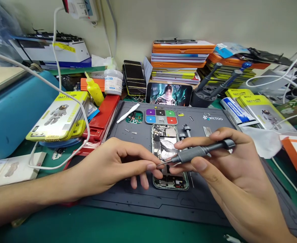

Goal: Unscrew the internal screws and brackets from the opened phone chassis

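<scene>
My right hand point(229, 162) holds a dark grey precision screwdriver point(192, 154) almost level, its shaft pointing left. At the screwdriver's tip, my left hand point(123, 163) has thumb and forefinger pinched together; whatever sits between them is too small to make out. Beneath both hands lies an opened phone point(170, 182) with its inner boards and metal shields exposed. My fingers and the screwdriver cover part of its middle. A second screwdriver point(187, 130) rests on the mat just right of the phone, partly behind my right hand.
A grey work mat point(138, 202) bears a coloured magnetic tray point(161, 116), a white pry tool point(128, 113) and tiny parts. Behind stand a propped phone playing video point(170, 94) and a screwdriver holder point(205, 98). Battery boxes point(59, 114) and a white cable point(86, 121) lie left.
</scene>
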`<state>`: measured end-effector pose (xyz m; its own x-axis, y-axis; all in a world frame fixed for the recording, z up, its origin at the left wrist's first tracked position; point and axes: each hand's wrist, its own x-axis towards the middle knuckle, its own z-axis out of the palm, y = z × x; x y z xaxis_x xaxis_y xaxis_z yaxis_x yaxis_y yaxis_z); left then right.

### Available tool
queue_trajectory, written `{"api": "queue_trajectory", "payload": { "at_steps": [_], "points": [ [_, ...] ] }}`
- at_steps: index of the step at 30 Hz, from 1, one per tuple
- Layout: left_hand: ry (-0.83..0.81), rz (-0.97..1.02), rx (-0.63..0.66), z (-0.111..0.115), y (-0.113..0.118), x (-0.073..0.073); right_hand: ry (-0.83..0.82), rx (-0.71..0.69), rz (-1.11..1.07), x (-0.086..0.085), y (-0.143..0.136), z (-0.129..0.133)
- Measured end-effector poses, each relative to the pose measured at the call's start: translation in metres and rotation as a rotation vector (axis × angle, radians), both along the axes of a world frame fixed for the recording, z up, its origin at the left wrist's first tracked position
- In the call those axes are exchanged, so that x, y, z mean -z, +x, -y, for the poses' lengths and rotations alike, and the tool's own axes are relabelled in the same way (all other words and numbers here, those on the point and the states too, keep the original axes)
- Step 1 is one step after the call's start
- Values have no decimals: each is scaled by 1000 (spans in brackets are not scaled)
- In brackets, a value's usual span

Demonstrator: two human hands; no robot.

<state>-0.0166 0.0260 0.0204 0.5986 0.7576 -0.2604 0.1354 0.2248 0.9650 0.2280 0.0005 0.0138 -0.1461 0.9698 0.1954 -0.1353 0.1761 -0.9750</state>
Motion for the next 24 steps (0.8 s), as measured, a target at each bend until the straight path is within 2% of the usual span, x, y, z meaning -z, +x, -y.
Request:
{"api": "queue_trajectory", "payload": {
  "at_steps": [7,16,24],
  "points": [
    [1,1,15,-1,1,0,-81,-72,-49,4,1,-3],
    [-4,-32,-34,0,0,-2,-10,-32,-8,1,0,3],
    [0,28,-20,0,0,-1,-79,-59,-65,0,0,0]
  ]
}}
